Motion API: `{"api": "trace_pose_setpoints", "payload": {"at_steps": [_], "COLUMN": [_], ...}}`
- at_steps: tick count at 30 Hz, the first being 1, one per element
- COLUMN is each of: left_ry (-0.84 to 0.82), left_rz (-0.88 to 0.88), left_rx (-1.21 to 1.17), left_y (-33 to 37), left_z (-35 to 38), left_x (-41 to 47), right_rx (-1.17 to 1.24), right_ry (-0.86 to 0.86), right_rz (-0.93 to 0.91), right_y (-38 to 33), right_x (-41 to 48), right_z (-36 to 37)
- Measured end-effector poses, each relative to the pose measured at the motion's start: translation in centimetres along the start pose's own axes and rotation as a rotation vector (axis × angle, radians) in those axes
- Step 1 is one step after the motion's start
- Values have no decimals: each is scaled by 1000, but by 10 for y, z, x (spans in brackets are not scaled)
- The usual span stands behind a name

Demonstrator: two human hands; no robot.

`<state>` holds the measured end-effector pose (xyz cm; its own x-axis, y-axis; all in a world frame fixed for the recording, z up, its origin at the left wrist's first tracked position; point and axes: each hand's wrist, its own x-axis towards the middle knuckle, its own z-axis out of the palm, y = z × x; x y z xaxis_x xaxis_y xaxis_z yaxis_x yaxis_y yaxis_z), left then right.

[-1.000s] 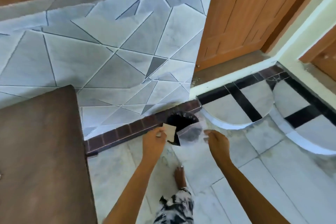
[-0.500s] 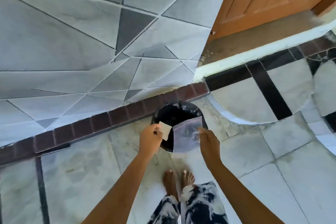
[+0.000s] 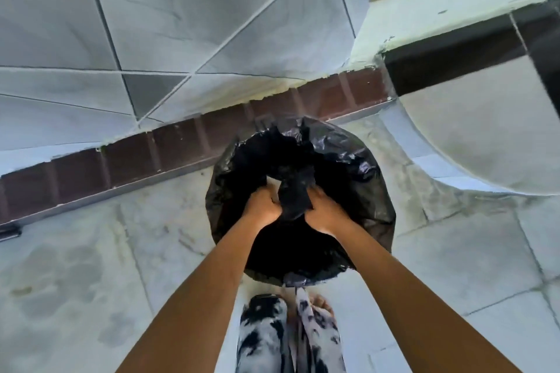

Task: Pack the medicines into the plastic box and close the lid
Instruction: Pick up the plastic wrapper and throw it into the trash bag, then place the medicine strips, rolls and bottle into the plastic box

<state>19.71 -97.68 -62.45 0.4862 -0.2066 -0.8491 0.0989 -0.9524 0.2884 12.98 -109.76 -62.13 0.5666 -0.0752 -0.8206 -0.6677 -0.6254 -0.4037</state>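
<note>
Reaching lower than a moment ago, both hands now sit in the mouth of the black bin liner (image 3: 363, 166) — the clear pouch no longer shows. The left hand (image 3: 262, 204) curls on a pale card (image 3: 274, 183) (only a corner shows); the right hand (image 3: 324, 210) grips a fold of that liner. Brown skirting tiles (image 3: 181, 145) run behind — patterned trousers (image 3: 263, 336) below. Inside, all dark.

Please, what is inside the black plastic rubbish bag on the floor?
Inside the black plastic rubbish bag, the left hand and right hand grip a crumpled fold of its plastic. A small pale scrap shows by the left hand. Deeper contents are lost in darkness.
</note>
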Motion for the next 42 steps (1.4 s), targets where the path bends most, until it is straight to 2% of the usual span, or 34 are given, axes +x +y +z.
{"api": "trace_pose_setpoints", "payload": {"at_steps": [3, 5, 9, 13, 15, 18, 22, 28, 34, 42], "left_ry": [-48, -36, 124, 427, 523, 611, 690, 806, 1023, 1274], "left_rz": [-20, -10, 80, 174, 228, 304, 327, 345, 231, -143], "left_rx": [124, 174, 74, -86, -106, -100, -97, -32, -94, -303], "left_y": [-3, -2, 12, 45, 61, 80, 97, 95, 59, -40], "left_z": [6, 4, -17, -60, -85, -120, -147, -137, -90, -58], "left_x": [13, 5, -57, -173, -238, -337, -464, -596, -682, -790], "right_rx": [-9, 13, 27, 30, 35, 87, 130, -51, -192, -327], "right_ry": [-77, -69, 68, 276, 411, 554, 639, 759, 690, 488], "right_rz": [25, 23, -59, -177, -211, -250, -325, -506, -672, -1055], "right_y": [3, -3, -26, -61, -79, -110, -146, -156, -154, -220], "right_x": [7, -7, -69, -180, -240, -338, -459, -564, -622, -683], "right_z": [-3, -10, -33, -77, -100, -132, -154, -142, -110, -24]}}
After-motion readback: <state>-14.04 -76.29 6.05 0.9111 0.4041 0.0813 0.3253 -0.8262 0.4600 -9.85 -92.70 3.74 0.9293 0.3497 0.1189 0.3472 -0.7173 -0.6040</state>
